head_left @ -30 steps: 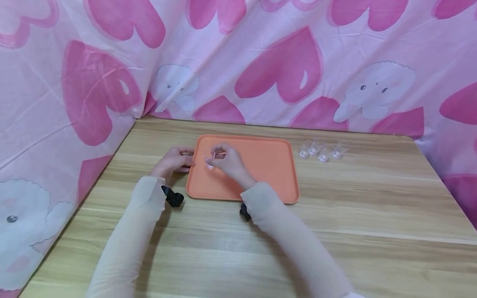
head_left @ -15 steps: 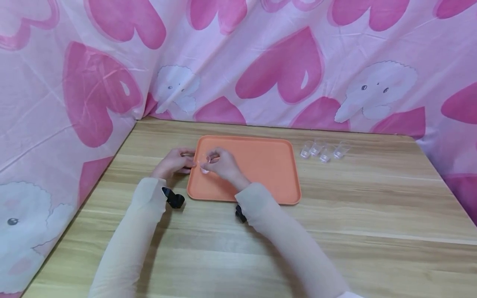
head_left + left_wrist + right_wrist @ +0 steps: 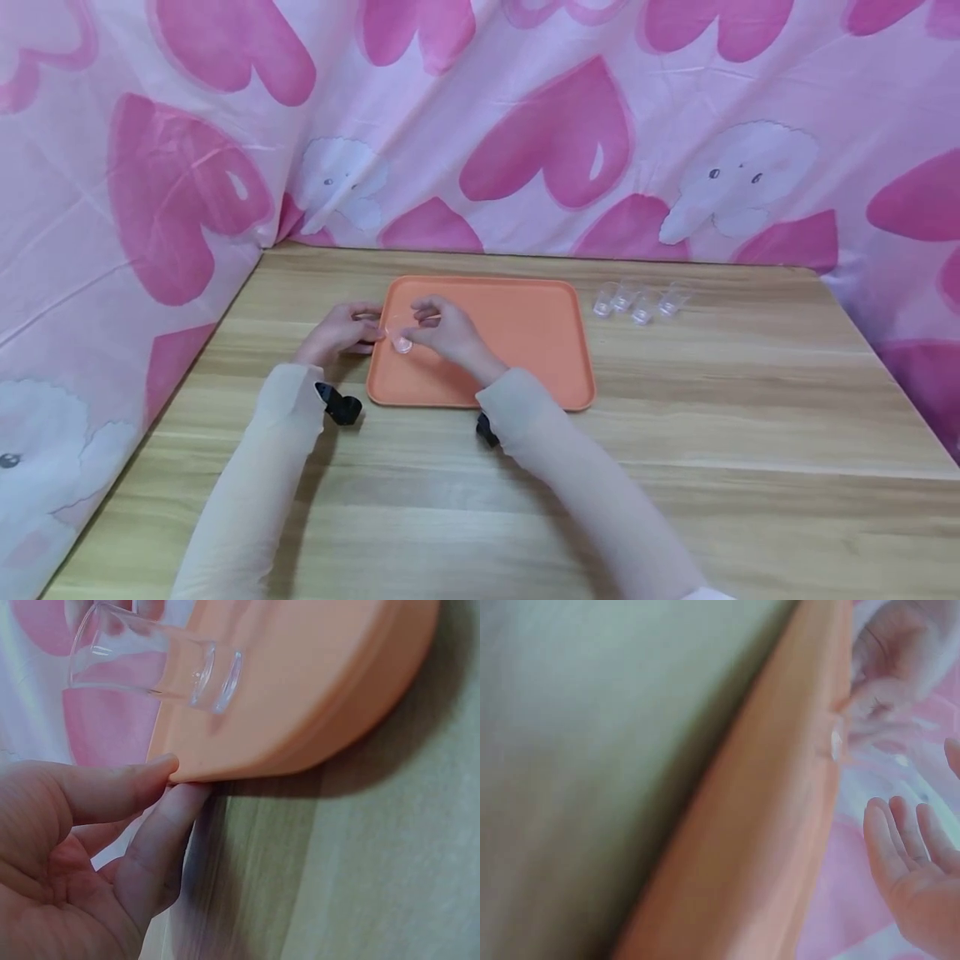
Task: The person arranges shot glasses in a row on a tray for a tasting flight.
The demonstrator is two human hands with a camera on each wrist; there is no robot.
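Note:
A small clear plastic cup (image 3: 402, 343) stands on the left part of an orange tray (image 3: 510, 350). In the left wrist view the same cup (image 3: 127, 656) shows a wide mouth and a narrower, ringed base. My left hand (image 3: 341, 332) pinches the tray's left rim, thumb on top and fingers against the outer side (image 3: 112, 825). Close over the cup is my right hand (image 3: 450, 333). Its fingers are spread and relaxed in the right wrist view (image 3: 919, 862), with nothing held between them.
Several more clear cups (image 3: 641, 308) stand on the wooden table (image 3: 750, 400) to the right of the tray. A pink heart-patterned cloth (image 3: 547, 142) hangs behind and along the left side.
My right hand has moved left and slightly nearer with the cup, then loosened its fingers from it. The left hand has stayed at the tray's rim. The head view has shifted slightly.

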